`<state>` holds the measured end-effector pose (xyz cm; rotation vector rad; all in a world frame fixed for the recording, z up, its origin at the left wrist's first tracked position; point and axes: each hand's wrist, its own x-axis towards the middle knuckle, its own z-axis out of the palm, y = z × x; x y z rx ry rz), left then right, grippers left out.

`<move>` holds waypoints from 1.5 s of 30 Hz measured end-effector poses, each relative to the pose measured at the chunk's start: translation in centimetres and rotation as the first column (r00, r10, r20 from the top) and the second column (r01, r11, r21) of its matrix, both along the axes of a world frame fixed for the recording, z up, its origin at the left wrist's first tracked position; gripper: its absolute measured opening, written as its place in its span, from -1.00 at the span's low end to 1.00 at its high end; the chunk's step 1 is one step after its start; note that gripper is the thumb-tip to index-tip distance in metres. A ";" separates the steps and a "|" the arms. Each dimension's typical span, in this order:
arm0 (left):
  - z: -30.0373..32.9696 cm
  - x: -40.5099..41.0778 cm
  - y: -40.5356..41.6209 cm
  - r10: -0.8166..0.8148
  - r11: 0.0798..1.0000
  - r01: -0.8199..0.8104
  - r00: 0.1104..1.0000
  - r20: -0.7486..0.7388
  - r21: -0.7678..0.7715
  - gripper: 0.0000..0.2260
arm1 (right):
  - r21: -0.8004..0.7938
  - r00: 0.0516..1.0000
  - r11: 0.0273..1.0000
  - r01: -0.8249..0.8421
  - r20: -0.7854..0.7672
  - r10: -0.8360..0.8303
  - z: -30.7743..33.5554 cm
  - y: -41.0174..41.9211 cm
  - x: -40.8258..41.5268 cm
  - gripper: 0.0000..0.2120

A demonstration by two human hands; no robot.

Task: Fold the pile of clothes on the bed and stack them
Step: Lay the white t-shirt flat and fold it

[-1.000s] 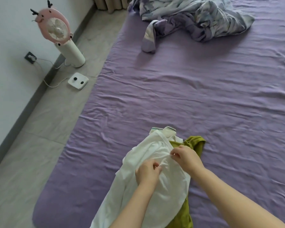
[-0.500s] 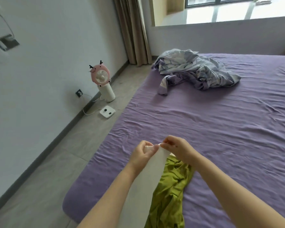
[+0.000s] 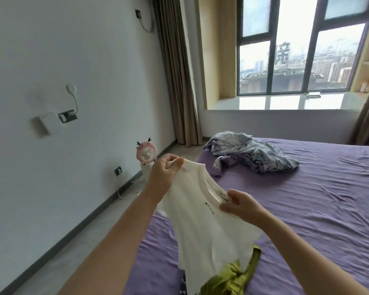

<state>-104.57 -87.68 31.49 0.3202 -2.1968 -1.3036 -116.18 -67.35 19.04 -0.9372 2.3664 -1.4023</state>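
A white T-shirt (image 3: 202,226) hangs in the air above the near part of the purple bed (image 3: 307,209). My left hand (image 3: 164,175) pinches its top corner, up and to the left. My right hand (image 3: 239,204) pinches the round neckline at the label. The shirt's lower part drapes down over an olive-green garment (image 3: 232,277) lying crumpled on the bed's near edge. A dark patterned piece (image 3: 182,284) peeks out beside it.
A crumpled grey-lilac blanket (image 3: 249,154) lies at the far side of the bed. A pink desk fan (image 3: 146,156) stands on the floor by the white wall, left of the bed, with cables. Brown curtains and a window are at the back.
Both hands have lifted the white T-shirt off the bed and spread apart, opening its top edge. The view has tilted up from the bed toward the window.
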 end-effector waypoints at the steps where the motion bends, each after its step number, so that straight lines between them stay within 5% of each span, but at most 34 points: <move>1: 0.7 0.5 -0.6 0.024 0.999 -0.025 0.999 -0.021 -0.020 -0.87 | 0.029 0.998 0.999 0.035 -0.048 -0.033 0.5 0.6 0.4 -0.67; 7: 3.0 3.6 -4.8 0.051 0.997 -0.055 0.996 -0.073 -0.051 -0.90 | -0.062 0.970 0.971 0.230 -0.065 -0.234 5.6 3.8 2.9 -0.76; 17: 3.4 5.5 -6.6 0.100 0.983 -0.111 0.992 -0.079 -0.146 -0.87 | -0.058 0.910 0.944 0.325 -0.252 -0.329 12.4 5.8 9.8 -0.91; 23: 3.2 6.2 -0.5 -0.262 0.965 0.259 0.961 -0.089 -0.045 -0.94 | -0.067 0.880 0.919 0.390 -0.267 -0.393 13.8 5.2 12.9 -0.74; 28: 3.0 6.6 7.3 -0.645 0.757 0.648 0.762 0.062 -0.084 -0.74 | -0.199 0.872 0.909 0.365 -0.267 -0.409 14.4 5.0 15.6 -0.72; 33: 2.9 6.3 11.8 -0.690 0.722 0.689 0.724 0.009 -0.054 -0.84 | -0.274 0.883 0.878 0.392 -0.154 -0.443 15.5 9.1 17.4 -0.83; 38: 3.3 5.8 15.1 -0.677 0.736 0.677 0.736 -0.011 -0.004 -0.82 | -0.149 0.939 0.930 0.337 -0.013 -0.343 14.8 15.6 18.9 -0.76; 45: 3.8 5.8 22.8 -0.777 0.629 0.776 0.627 0.058 0.044 -0.60 | -0.048 0.893 0.904 0.425 -0.143 -0.427 15.4 22.8 18.7 -0.70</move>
